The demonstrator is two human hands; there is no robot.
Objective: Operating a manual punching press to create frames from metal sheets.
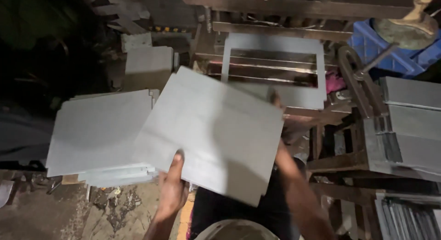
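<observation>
My left hand [172, 185] pinches the near edge of a grey sheet [211, 134], thumb on top, fingers hidden beneath. My right hand [277, 101] reaches under the far right edge, mostly hidden, so I can't tell its grip. The sheet hangs tilted in the air, one corner overlapping the right edge of the stack of grey sheets [98, 132] at my left. Ahead, on the dark press frame [294, 5], lies a cut-out sheet [275, 67]; more stacked sheets [409, 125] sit right.
</observation>
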